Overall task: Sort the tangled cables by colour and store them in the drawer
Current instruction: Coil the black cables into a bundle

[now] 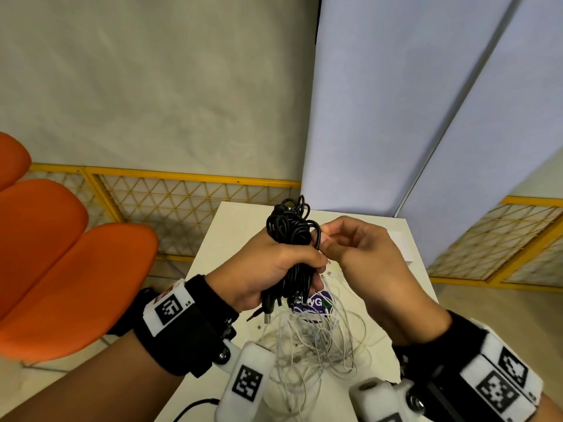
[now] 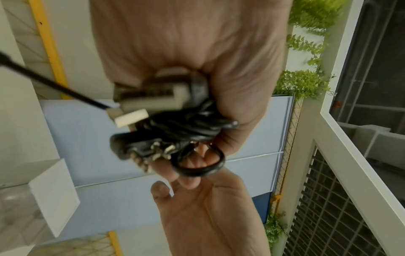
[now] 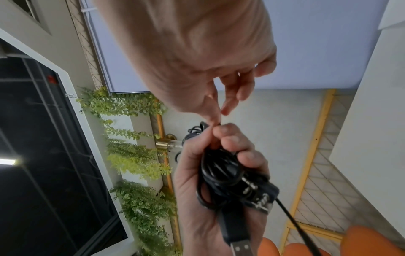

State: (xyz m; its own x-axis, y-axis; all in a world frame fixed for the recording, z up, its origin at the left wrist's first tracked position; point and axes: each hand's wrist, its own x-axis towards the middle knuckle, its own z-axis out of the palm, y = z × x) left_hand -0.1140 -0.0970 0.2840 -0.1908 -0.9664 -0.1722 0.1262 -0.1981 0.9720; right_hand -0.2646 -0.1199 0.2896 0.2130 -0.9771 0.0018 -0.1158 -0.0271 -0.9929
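Above the white worktop (image 1: 231, 226), our left hand (image 1: 268, 269) is clenched round the black cables (image 1: 289, 229), while our right hand (image 1: 359, 254) pinches a loop beside it. White cables (image 1: 316, 339) lie below. We should tuck loose loops snugly. A purple label (image 1: 313, 301) reads partly "CL…yG".

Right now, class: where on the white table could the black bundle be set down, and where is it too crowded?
Free: the far strip of the white table, beyond the hands, and the left edge beside the orange chairs. Crowded: the near middle, under the white cables. The left hand grips the black cable bundle.
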